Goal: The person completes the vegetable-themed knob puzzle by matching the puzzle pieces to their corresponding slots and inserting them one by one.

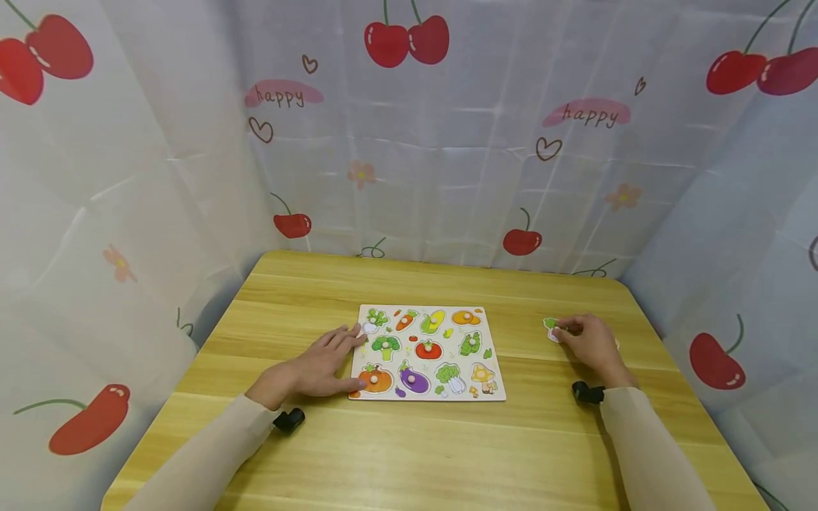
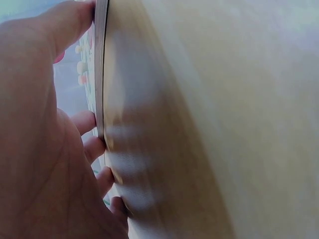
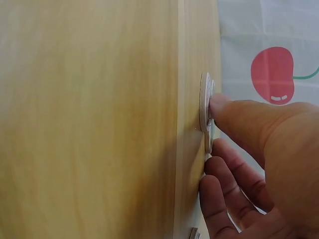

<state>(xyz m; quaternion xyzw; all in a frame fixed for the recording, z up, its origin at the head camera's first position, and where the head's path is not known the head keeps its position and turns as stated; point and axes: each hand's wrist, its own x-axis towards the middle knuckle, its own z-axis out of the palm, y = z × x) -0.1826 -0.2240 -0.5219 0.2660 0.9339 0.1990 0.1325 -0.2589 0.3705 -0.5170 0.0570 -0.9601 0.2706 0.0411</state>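
Observation:
A wooden vegetable puzzle board lies flat on the table, with knobbed pieces such as a tomato, an eggplant and a pumpkin. My left hand rests at its left side, fingers spread, thumb and fingertips touching the edge. To the right of the board, my right hand pinches a small puzzle piece with a green top and a pale purplish body. In the right wrist view that piece stands edge-on under the thumb; the index finger is mostly hidden.
Part of another pale piece shows behind the right hand, and a piece's edge appears low in the right wrist view. A cherry-printed curtain surrounds the wooden table at the back and sides.

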